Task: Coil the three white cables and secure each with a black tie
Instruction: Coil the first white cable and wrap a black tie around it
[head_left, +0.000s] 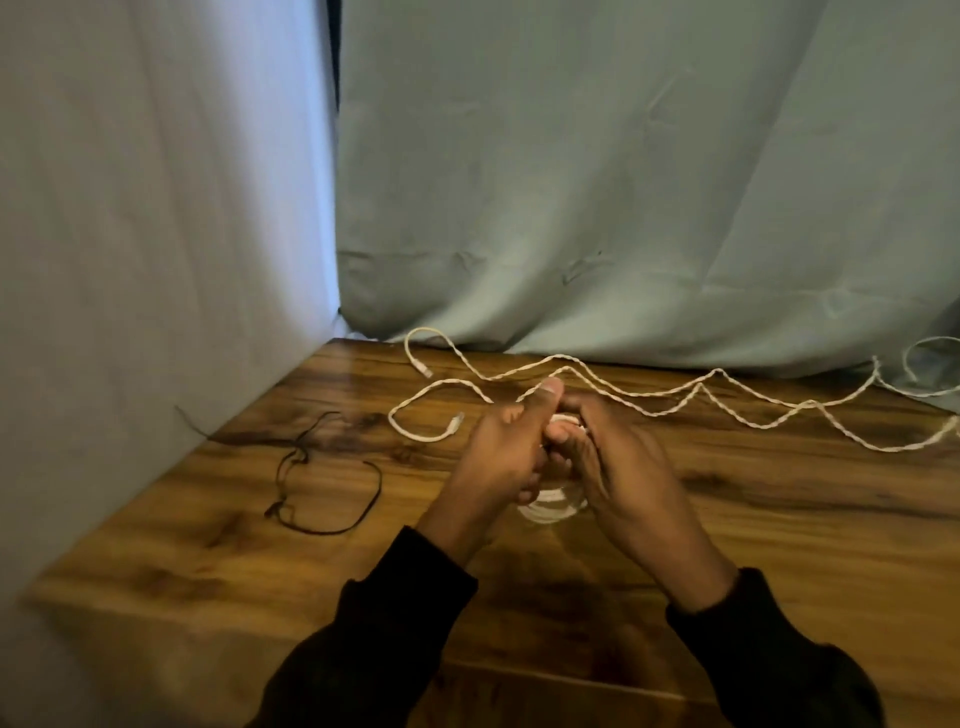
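A coiled white cable (550, 506) sits between both my hands above the middle of the wooden table (779, 519). My left hand (506, 452) grips the coil with its thumb raised. My right hand (613, 467) curls around the coil's other side. Most of the coil is hidden by my fingers. Two more white cables lie uncoiled in zigzags across the back of the table: one (649, 387) ends near the back left, the other (431, 428) loops just left of my hands. Black ties (322, 483) lie loose on the table to the left.
A white sheet (156, 234) hangs along the table's left edge and a pale green sheet (623, 182) hangs behind its back edge. The cables run off toward the right edge of the view.
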